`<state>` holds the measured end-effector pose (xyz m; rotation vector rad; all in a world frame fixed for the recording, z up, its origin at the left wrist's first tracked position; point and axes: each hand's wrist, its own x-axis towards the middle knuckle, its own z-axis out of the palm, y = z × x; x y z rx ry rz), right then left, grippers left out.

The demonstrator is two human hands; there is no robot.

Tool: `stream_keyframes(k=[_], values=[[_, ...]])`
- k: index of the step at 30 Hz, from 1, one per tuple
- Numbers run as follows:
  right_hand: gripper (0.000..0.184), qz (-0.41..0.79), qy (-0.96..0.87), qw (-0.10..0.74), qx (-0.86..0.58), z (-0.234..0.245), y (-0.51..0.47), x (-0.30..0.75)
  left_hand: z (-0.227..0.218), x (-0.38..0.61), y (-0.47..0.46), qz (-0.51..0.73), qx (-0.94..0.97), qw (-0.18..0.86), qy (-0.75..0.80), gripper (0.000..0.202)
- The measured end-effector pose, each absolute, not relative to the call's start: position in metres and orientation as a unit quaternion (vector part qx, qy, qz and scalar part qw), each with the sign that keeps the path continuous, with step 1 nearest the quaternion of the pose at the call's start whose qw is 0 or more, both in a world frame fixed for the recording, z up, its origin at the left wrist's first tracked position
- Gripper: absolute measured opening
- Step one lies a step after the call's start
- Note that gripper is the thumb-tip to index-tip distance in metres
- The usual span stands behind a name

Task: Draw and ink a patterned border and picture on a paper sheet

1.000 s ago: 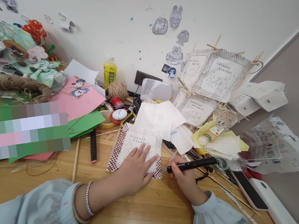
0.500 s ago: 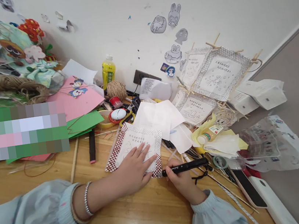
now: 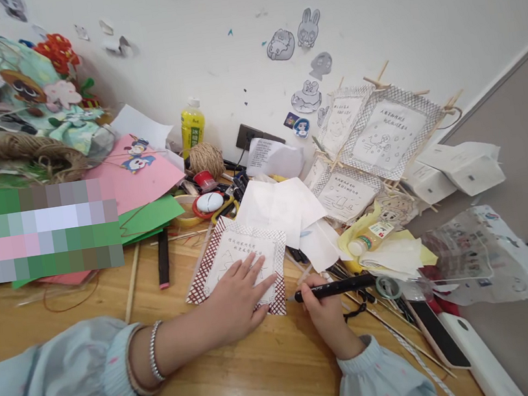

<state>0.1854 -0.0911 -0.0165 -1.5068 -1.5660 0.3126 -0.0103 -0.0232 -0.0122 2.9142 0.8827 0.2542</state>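
Flat on the wooden table lies a sheet of paper [image 3: 214, 264] with handwriting, line drawings and a crosshatched border, dark red along the left, bottom and lower right. My left hand [image 3: 236, 297] presses on it with fingers spread, covering part of the drawing. In my right hand [image 3: 321, 308] is a black marker pen [image 3: 335, 287], gripped near its tip. The pen points left, its tip just off the sheet's right edge. Beyond the sheet are blank white papers [image 3: 272, 206].
Framed drawings [image 3: 389, 131] on thin sticks stand at the back right. Another marker [image 3: 163, 259] lies left of the sheet. Twine [image 3: 205, 159], a yellow bottle [image 3: 192, 126] and green paper [image 3: 153, 219] are further back. Right of my hand are sticks, tape [image 3: 387, 287] and a phone [image 3: 437, 331].
My right hand has drawn the marker pen rightward, away from the sheet's lower right border. My left hand stays where it was on the paper.
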Motion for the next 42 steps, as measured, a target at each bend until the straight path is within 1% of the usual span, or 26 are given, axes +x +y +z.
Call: stream_keyframes(k=[4, 11, 17, 23, 28, 32, 36, 39, 42], values=[[0.026, 0.17, -0.663, 0.443, -0.579, -0.019, -0.093, 0.186, -0.014, -0.011, -0.023, 0.095, 0.954, 0.03, 0.284, 0.054], [0.026, 0.209, -0.676, 0.429, -0.561, -0.02, -0.093, 0.185, -0.015, -0.01, -0.023, 0.091, 0.953, 0.048, 0.285, 0.054], [0.029, 0.191, -0.667, 0.436, -0.573, -0.019, -0.093, 0.184, -0.018, -0.011, -0.022, 0.116, 0.952, 0.059, 0.278, 0.052], [0.028, 0.173, -0.653, 0.429, -0.6, -0.022, -0.091, 0.187, -0.019, -0.011, -0.022, 0.109, 0.952, 0.049, 0.282, 0.053], [0.025, 0.113, -0.625, 0.47, -0.613, -0.015, -0.088, 0.189, -0.009, -0.014, -0.017, 0.083, 0.953, 0.074, 0.281, 0.054], [0.027, 0.083, -0.594, 0.5, -0.624, -0.008, -0.085, 0.192, 0.007, -0.024, -0.002, 0.065, 0.942, 0.142, 0.296, 0.048], [0.028, 0.1, -0.572, 0.533, -0.616, -0.008, -0.08, 0.196, 0.022, -0.033, 0.016, 0.133, 0.914, 0.213, 0.319, 0.041], [0.028, 0.135, -0.555, 0.557, -0.603, -0.013, -0.075, 0.199, 0.026, -0.038, 0.026, 0.189, 0.896, 0.191, 0.354, 0.038], [0.029, 0.189, -0.535, 0.582, -0.583, -0.019, -0.07, 0.2, 0.022, -0.039, 0.029, 0.185, 0.907, 0.123, 0.357, 0.038]])
